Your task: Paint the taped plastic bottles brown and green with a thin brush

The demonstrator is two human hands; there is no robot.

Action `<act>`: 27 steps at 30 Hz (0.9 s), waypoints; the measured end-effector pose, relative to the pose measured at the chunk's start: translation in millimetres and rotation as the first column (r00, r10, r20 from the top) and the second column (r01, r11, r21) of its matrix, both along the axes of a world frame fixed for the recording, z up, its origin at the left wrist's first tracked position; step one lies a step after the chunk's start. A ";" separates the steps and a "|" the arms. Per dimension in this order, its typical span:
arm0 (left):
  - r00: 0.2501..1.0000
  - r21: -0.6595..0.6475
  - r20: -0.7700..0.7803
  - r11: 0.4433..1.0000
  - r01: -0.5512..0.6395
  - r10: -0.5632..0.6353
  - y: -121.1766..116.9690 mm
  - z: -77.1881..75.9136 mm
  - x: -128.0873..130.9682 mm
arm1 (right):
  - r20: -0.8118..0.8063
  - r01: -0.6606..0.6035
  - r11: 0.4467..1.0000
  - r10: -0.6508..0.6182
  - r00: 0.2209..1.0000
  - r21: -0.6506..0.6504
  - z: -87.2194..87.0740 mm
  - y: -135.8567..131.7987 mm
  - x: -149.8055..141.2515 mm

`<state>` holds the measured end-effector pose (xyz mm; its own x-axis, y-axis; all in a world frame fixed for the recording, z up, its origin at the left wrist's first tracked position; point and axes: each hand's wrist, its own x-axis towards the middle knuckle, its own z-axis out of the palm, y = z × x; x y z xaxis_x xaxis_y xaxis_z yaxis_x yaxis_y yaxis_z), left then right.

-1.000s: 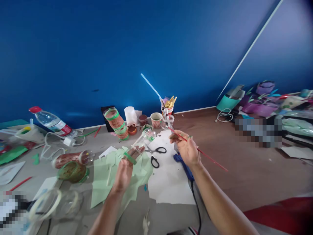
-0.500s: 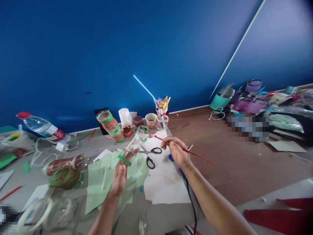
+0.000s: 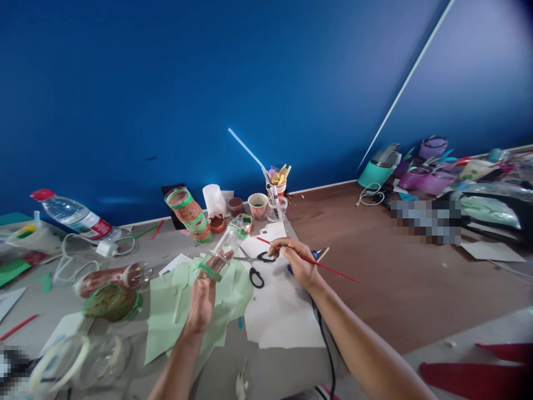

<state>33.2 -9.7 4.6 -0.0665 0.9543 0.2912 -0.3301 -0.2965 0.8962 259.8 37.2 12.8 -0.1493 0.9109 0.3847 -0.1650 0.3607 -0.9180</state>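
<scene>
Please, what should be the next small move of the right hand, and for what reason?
Probably a short, light stroke of the red paintbrush on the narrow end of the clear plastic bottle: the right hand has the brush tip close to that end, which shows green marks; the left hand holds the bottle, whose wall looks mostly clear. Contact is too small to tell.
</scene>
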 end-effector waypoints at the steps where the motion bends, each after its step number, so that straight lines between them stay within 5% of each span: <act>1: 1.000 -0.001 0.017 1.000 -0.008 0.008 0.7 1.9 0.0 | 0.004 0.006 1.000 -0.006 1.000 0.003 0.9 0.0 0.1; 8: 0.996 -0.042 0.070 0.997 -0.059 0.062 0.4 3.6 -0.4 | -0.080 0.009 1.000 -0.007 0.997 0.019 -2.6 0.2 0.1; 19: 0.993 -0.057 0.083 0.995 -0.077 0.082 1.9 4.8 3.7 | -0.002 0.042 0.998 -0.042 0.999 -0.045 4.8 -1.1 -3.7; 27: 0.996 -0.035 0.048 0.997 -0.068 0.069 1.3 -4.3 1.2 | -0.012 -0.002 0.999 0.002 1.000 0.045 -0.9 -4.8 -5.8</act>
<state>34.4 -8.4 0.4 -0.1455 0.9563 0.2537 -0.3538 -0.2898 0.8893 254.0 32.4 12.0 -0.1465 0.8922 0.4271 -0.1766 0.4013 -0.8988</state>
